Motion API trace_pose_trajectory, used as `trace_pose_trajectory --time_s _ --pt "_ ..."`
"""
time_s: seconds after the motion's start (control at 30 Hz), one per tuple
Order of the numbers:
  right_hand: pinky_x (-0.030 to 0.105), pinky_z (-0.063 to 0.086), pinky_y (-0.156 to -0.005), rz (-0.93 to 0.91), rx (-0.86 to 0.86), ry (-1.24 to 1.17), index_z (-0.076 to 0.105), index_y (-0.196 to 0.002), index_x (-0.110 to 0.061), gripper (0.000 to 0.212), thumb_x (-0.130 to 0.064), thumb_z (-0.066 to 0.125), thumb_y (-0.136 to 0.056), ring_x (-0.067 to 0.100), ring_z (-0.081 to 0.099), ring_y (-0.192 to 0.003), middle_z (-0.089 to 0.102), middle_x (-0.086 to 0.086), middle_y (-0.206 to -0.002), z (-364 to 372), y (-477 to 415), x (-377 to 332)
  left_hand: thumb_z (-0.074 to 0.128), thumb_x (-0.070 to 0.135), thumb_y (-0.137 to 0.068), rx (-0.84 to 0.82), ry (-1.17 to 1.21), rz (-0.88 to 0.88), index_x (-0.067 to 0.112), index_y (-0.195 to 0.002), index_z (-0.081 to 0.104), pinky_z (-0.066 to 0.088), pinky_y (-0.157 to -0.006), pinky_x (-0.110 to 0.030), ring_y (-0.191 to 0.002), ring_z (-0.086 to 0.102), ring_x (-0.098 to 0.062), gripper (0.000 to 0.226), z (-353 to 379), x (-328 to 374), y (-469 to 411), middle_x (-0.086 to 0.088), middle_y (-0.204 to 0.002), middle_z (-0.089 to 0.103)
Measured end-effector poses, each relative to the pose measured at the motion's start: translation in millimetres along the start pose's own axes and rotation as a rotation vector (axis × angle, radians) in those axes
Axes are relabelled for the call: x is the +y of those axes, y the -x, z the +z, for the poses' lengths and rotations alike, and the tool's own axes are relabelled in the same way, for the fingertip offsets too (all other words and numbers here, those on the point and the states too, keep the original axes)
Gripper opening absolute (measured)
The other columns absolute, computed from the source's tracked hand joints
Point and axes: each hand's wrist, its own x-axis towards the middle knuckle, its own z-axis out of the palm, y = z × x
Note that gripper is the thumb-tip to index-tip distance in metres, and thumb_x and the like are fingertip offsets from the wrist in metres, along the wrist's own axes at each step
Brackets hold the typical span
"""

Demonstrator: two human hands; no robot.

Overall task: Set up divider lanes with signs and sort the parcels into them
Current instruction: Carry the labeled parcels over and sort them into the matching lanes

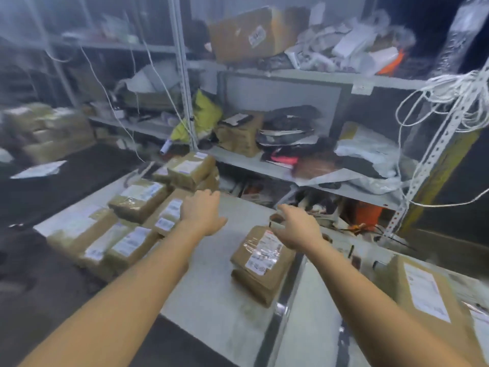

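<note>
Your parcel (264, 271): matt brown paper, glossy clear tape (249, 247), white paper label (260, 260). Your tabletop (211, 282): matt, pale; divider rail (281, 305): shiny metal; shelving (291, 75): grey painted metal.

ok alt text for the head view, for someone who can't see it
Two bare hands reach out over a pale table: the right hand above the far end of a small stack of brown parcels, the left hand open beside a cluster of labelled parcels. Cluttered metal shelving stands behind.

cluttered grey metal shelving (291, 75), crumpled yellow bag (206, 112) on a middle shelf, tangled white cords (449, 102) (hanging at right)
</note>
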Motion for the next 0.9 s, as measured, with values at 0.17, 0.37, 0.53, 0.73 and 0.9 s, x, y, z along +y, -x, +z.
trace_pose_trajectory --time_s 0.17,0.37,0.53,0.73,0.9 --pt "0.043 0.05 -0.098 -0.054 -0.013 0.04 0.038 -0.15 -0.022 0.066 -0.043 0.06 -0.091 0.024 0.047 -0.134 0.049 0.001 -0.149 29 -50 -83 0.056 0.056 -0.088 0.02 0.013 -0.071 0.018 -0.124 0.053 0.044 -0.093 -0.039 -0.118 0.053 -0.026 0.052 6 -99 -12 -0.005 -0.125 0.058" --pt "0.044 0.05 -0.098 -0.091 -0.048 0.005 0.037 -0.151 -0.023 0.066 -0.045 0.058 -0.092 0.022 0.042 -0.138 0.045 -0.002 -0.152 57 -126 -140 0.055 0.057 -0.087 0.003 0.012 -0.122 0.021 -0.115 0.056 0.041 -0.095 -0.039 -0.115 0.054 -0.025 0.046 32 -184 -58 -0.003 -0.12 0.06" --pt "0.038 0.046 -0.098 -0.059 -0.037 -0.16 0.043 -0.146 -0.023 0.059 -0.039 0.06 -0.091 0.023 0.045 -0.135 0.05 0.0 -0.148 86 -199 -177 0.055 0.057 -0.086 -0.015 0.015 -0.149 0.022 -0.132 0.053 0.041 -0.099 -0.038 -0.123 0.051 -0.025 0.057 62 -232 -106 -0.001 -0.135 0.056" --pt "0.034 0.045 -0.089 0.039 -0.083 -0.314 0.044 -0.145 -0.023 0.058 -0.04 0.059 -0.092 0.024 0.051 -0.129 0.055 0.0 -0.142 118 -273 -196 0.05 0.056 -0.09 -0.044 0.148 -0.187 0.026 -0.137 0.048 0.048 -0.089 -0.038 -0.119 0.053 -0.026 0.055 87 -271 -173 0.0 -0.135 0.056" --pt "0.036 0.049 -0.093 0.173 -0.088 -0.451 0.047 -0.142 -0.016 0.06 -0.041 0.064 -0.091 0.027 0.057 -0.122 0.061 0.006 -0.135 139 -313 -214 0.064 0.054 -0.083 -0.114 0.598 -0.233 0.029 -0.142 0.043 0.049 -0.093 -0.037 -0.123 0.054 -0.023 0.067 119 -294 -219 0.004 -0.136 0.056"
